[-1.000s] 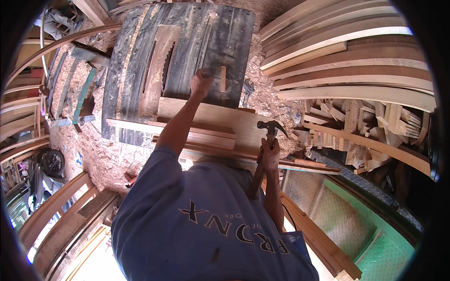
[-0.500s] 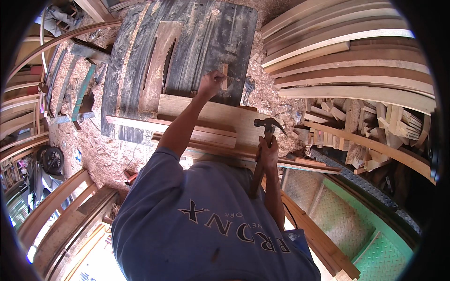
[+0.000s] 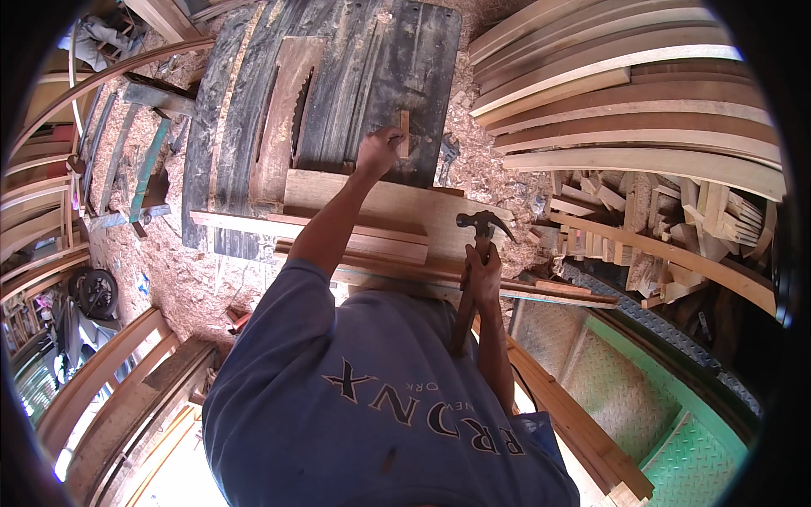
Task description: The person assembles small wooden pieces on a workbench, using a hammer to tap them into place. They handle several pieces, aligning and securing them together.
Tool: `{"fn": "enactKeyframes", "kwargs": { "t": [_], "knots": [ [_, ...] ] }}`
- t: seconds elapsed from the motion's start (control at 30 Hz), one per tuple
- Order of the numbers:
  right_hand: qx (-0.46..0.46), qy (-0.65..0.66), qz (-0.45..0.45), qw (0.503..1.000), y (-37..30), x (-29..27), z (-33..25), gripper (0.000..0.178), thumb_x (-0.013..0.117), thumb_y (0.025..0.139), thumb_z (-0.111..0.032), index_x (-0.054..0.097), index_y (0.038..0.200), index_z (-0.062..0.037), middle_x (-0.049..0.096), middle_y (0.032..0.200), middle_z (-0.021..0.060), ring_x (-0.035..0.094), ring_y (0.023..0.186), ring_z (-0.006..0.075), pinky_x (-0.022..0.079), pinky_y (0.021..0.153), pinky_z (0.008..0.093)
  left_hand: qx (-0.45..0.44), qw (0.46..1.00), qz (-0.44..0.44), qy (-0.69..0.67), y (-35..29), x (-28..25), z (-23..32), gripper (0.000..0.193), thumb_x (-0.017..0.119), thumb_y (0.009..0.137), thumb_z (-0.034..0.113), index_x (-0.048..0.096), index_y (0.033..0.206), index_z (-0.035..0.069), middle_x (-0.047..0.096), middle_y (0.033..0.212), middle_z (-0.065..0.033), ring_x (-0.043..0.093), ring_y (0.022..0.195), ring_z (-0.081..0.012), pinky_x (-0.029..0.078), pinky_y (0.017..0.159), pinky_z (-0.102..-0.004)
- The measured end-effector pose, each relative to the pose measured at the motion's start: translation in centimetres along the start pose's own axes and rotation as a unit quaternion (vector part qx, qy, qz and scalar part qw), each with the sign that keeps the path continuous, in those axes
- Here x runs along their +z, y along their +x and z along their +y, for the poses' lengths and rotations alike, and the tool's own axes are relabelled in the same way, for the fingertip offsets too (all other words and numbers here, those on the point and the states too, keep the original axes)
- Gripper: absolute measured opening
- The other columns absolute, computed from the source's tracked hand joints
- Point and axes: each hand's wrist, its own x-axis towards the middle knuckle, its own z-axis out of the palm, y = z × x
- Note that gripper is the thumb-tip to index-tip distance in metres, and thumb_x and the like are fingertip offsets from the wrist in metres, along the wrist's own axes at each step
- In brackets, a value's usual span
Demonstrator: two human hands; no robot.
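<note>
My right hand is wrapped round the wooden handle of a claw hammer, its dark head pointing up and away from my body. My left hand is stretched out over the dark saw table, fingers drawn together. Whatever those fingers hold, if anything, is too small to make out. Just right of them a short wood strip lies on the table. Nearer to me, a wide pale board and several narrower wood strips lie across the table's near edge, under my left forearm.
A toothed saw blade shows in the table's slot, left of my left hand. Long planks are stacked at the right, above a heap of offcuts. Green metal tread plate lies lower right. Sawdust covers the floor.
The view has shifted very slightly. My left hand has drawn back a little to the left from the short wood strip. The hammer stays almost where it was in my right hand.
</note>
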Motion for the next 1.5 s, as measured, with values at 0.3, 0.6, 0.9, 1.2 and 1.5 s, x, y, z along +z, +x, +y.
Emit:
{"fn": "enactKeyframes", "kwargs": {
  "t": [0.3,0.6,0.9,1.2,1.5],
  "knots": [
    [0.005,-0.026,-0.008,1.000,-0.4,0.2,-0.2,0.024,0.065,0.093,-0.024,0.052,0.094,-0.0039,0.052,0.057,0.0048,0.053,0.043,0.0135,0.042,0.037,0.0312,-0.012,1.000,0.003,-0.012,-0.5,0.6,-0.4,0.013,0.069,0.089,0.024,0.070,0.094,0.011,0.072,0.083,-0.0123,0.069,0.078,-0.0352,0.054,0.068,-0.0451],
    [0.022,-0.063,-0.012,0.998,-0.8,1.3,-1.3,0.024,0.064,0.094,-0.024,0.051,0.097,-0.0044,0.052,0.059,0.0036,0.051,0.042,0.0117,0.042,0.037,0.0299,-0.008,1.000,-0.001,0.012,-0.5,0.7,-0.2,0.015,0.069,0.089,0.025,0.069,0.094,0.011,0.071,0.082,-0.0123,0.069,0.078,-0.0358,0.053,0.069,-0.0456],
    [-0.243,-0.303,-0.013,0.921,4.1,5.5,-6.7,0.039,0.056,0.099,-0.026,0.045,0.130,-0.0052,0.066,0.081,0.0286,0.063,0.072,0.0503,0.048,0.059,0.0581,0.073,0.996,0.042,0.027,-1.7,1.2,-0.9,0.014,0.070,0.086,0.018,0.071,0.096,0.009,0.072,0.092,-0.0093,0.068,0.086,-0.0311,0.052,0.080,-0.0406],
    [-0.371,-0.262,-0.010,0.891,8.5,10.9,-10.4,0.043,0.056,0.098,-0.019,0.040,0.137,-0.0078,0.067,0.081,0.0264,0.065,0.074,0.0474,0.051,0.062,0.0552,0.068,0.995,0.063,0.021,-2.2,1.9,-1.4,0.015,0.072,0.082,0.017,0.072,0.094,0.008,0.072,0.092,-0.0089,0.068,0.086,-0.0303,0.054,0.081,-0.0390],
    [-0.324,-0.307,0.012,0.895,10.1,12.5,-8.5,0.036,0.056,0.099,-0.027,0.045,0.130,-0.0135,0.067,0.081,0.0285,0.065,0.076,0.0489,0.051,0.062,0.0565,0.079,0.993,0.088,-0.006,-2.4,2.2,-2.0,0.016,0.073,0.081,0.016,0.072,0.095,0.009,0.071,0.088,-0.0115,0.067,0.085,-0.0316,0.052,0.082,-0.0417]
  ]
}}
